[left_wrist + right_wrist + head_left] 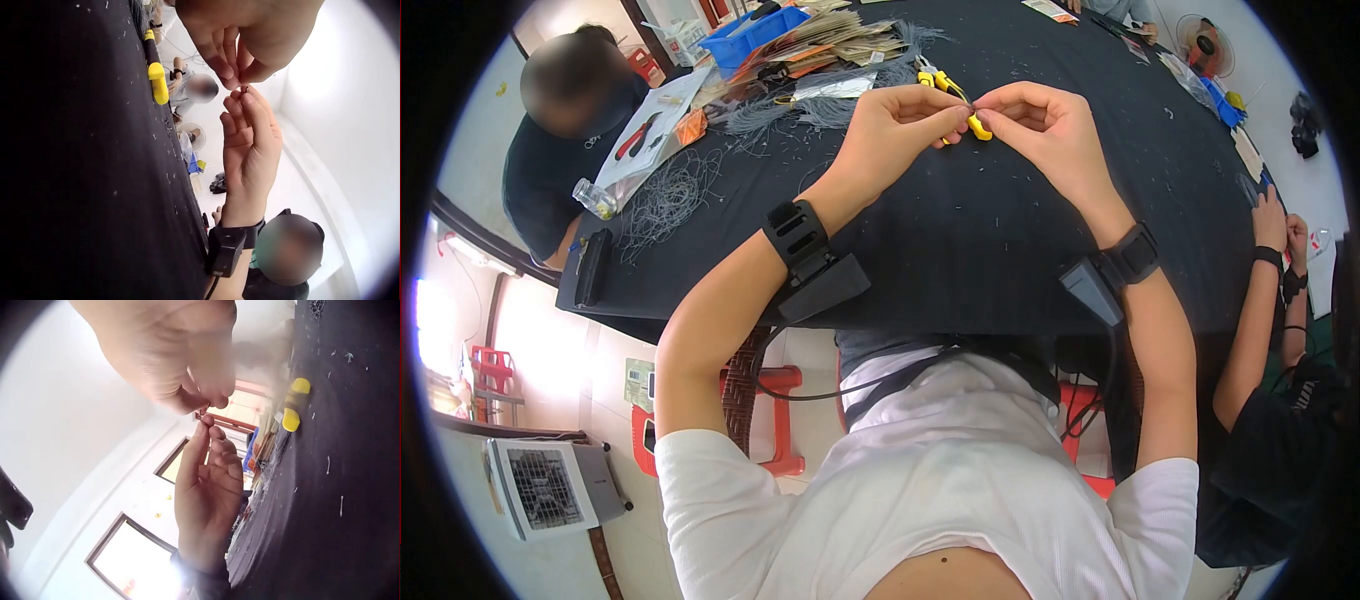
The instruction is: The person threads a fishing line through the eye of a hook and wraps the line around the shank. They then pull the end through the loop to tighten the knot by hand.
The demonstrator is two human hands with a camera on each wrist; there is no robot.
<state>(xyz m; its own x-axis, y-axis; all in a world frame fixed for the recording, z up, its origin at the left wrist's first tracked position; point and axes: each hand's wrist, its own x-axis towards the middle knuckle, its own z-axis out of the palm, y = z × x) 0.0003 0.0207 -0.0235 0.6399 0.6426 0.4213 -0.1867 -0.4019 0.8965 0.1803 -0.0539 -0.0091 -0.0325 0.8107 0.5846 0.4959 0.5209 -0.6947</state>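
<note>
Over the black-covered table, my left hand [895, 135] and right hand [1050, 125] meet fingertip to fingertip. Thumb and forefinger of each pinch a tiny dark reddish piece [244, 89], mostly hidden by the fingertips; I cannot tell its kind. In the right wrist view, a bit of the piece [203, 411] shows where the two pinches meet. Just beyond and below the hands lie pliers with yellow and black handles [979, 128], partly covered by the fingers. Their yellow handle ends also appear on the cloth in both wrist views.
Bundles of grey strands [775, 115], stacked brown cards [825, 40] and a blue bin [750, 38] crowd the table's far left. A loose strand tangle [665, 205], glass jar [595, 198] and red-handled tool [636, 137] lie nearer. Other people sit around the table.
</note>
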